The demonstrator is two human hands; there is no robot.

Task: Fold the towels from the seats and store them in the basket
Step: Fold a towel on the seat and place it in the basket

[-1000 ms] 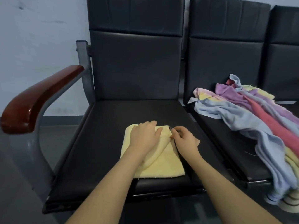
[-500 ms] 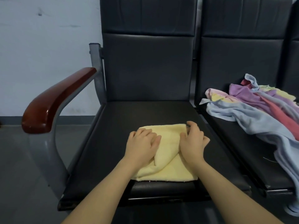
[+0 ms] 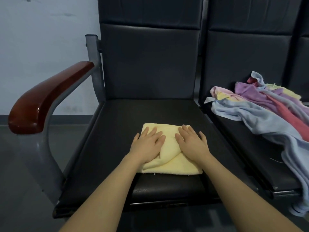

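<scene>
1. A pale wall point(image 3: 41, 39) fills the upper left, with a grey floor point(image 3: 25, 190) below it.
2. A row of black padded seats stands against the wall. The nearest seat point(image 3: 117, 131) takes up the middle of the view, its backrest point(image 3: 148, 61) upright behind the cushion.
3. A second black seat point(image 3: 242, 148) stands just beside it on the right, its cushion partly covered.
4. A glossy reddish-brown armrest point(image 3: 48, 96) caps a grey metal frame point(image 3: 50, 148) on the left side of the nearest seat.
5. A loose pile of unfolded towels point(image 3: 267, 118) lies on the second seat: light blue, purple, pink, red and pale yellow pieces tangled together, with the blue one spilling over the front edge toward the floor.
6. A folded yellow towel point(image 3: 168, 163) lies flat on the front half of the nearest seat's cushion, a diagonal fold showing across its top between the two hands.
7. The left hand point(image 3: 148, 144) lies palm down on the left part of the yellow towel, fingers straight and spread, pressing it and gripping nothing.
8. The right hand point(image 3: 192, 143) lies palm down on the right part of the same towel, fingers likewise straight and spread, flat on the cloth rather than curled round it.
9. The two hands are near each other but apart, both forearms reaching in from the bottom edge.
</scene>
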